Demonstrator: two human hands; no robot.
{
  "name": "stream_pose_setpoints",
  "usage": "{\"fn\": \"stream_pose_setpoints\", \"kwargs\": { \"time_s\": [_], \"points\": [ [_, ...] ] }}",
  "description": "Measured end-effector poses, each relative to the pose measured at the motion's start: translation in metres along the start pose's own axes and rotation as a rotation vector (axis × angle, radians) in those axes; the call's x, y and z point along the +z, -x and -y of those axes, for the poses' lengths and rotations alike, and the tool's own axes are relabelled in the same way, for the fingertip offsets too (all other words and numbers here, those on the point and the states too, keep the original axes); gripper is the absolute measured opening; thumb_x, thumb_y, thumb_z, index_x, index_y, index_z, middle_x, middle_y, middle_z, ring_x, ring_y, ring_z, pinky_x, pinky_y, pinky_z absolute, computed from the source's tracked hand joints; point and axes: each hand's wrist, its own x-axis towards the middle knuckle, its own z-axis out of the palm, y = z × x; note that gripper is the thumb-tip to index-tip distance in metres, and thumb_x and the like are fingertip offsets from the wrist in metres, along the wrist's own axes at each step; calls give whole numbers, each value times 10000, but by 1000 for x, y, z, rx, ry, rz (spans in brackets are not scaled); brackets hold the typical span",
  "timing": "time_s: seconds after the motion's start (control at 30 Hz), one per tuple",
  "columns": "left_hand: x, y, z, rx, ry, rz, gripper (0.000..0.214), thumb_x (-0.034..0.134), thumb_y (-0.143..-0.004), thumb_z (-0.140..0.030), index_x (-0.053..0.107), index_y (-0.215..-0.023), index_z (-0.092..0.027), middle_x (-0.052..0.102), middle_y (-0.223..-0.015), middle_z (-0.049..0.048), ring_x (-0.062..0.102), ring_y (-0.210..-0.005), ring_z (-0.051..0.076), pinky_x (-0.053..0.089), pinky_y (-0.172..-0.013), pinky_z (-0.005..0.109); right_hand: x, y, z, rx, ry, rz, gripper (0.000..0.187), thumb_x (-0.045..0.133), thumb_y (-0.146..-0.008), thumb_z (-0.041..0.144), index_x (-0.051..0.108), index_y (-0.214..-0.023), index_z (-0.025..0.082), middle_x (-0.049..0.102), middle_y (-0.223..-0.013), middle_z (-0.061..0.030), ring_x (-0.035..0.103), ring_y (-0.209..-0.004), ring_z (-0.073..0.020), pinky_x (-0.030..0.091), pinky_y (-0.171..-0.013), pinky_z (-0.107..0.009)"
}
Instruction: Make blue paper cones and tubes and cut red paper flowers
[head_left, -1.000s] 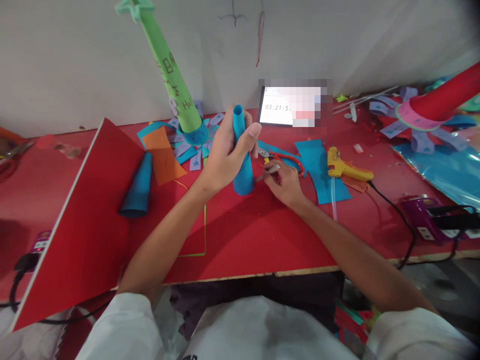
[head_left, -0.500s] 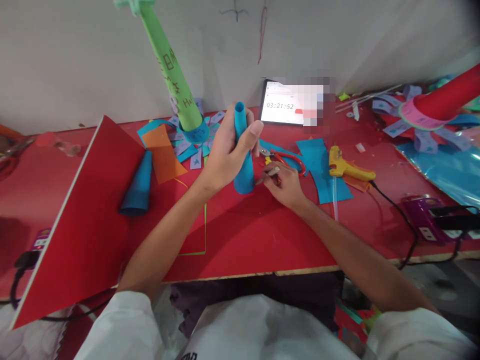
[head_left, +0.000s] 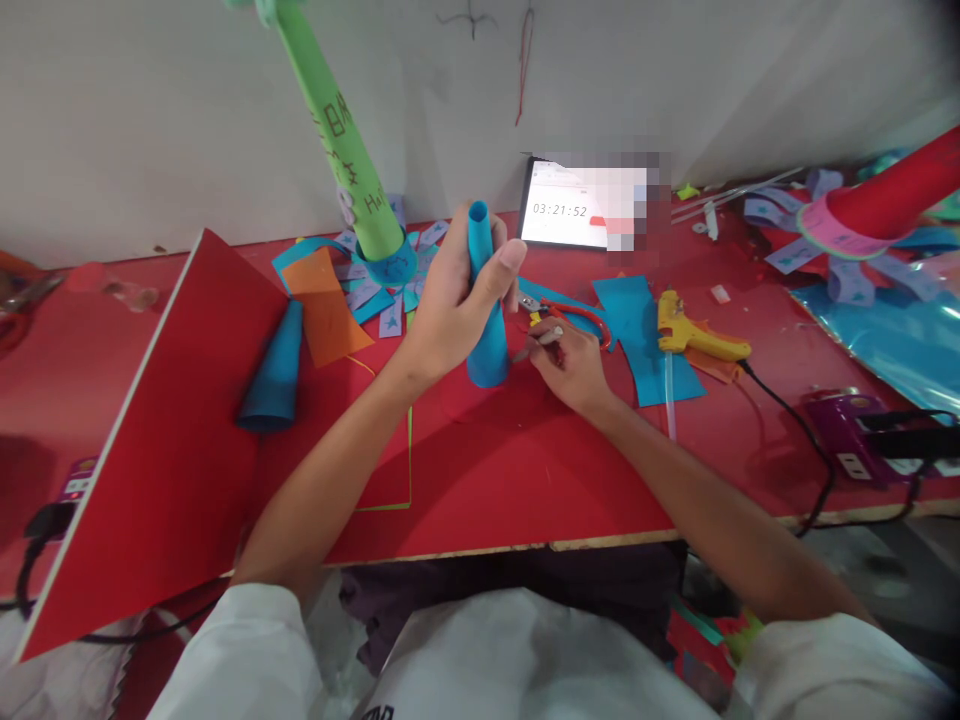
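My left hand (head_left: 450, 310) is wrapped round a blue paper cone (head_left: 486, 335) that stands upright on a sheet of red paper (head_left: 517, 450), narrow end up. My right hand (head_left: 571, 362) is closed in a pinch on a thin pen-like stick (head_left: 534, 346) whose tip touches the red paper at the cone's base. Red-handled scissors (head_left: 574, 318) lie just behind that hand.
A second blue cone (head_left: 276, 368) lies to the left beside a large red sheet (head_left: 157, 440). A tall green cone (head_left: 341, 140) stands at the back. A yellow glue gun (head_left: 694, 335), blue paper pieces (head_left: 637, 330), a tablet (head_left: 570, 205) and a purple power strip (head_left: 855, 430) sit to the right.
My right hand has shifted slightly along the base of the blue cone with the stick. My left hand holds the cone in the same spot.
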Motion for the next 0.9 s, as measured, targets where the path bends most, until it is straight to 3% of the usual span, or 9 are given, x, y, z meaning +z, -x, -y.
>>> {"fn": "stream_pose_setpoints", "kwargs": {
  "time_s": [0.9],
  "points": [
    [1,0,0,-6,-6,-9,373,586,-1061,-598,501,-932,-259,563,-753,-34,632,-591,120,551,-582,295,-4,0,5,71,-9,59,96,616,-898,220,615,-803,235,673,-738,-22,544,-596,-159,450,-591,-321]
  ]
}}
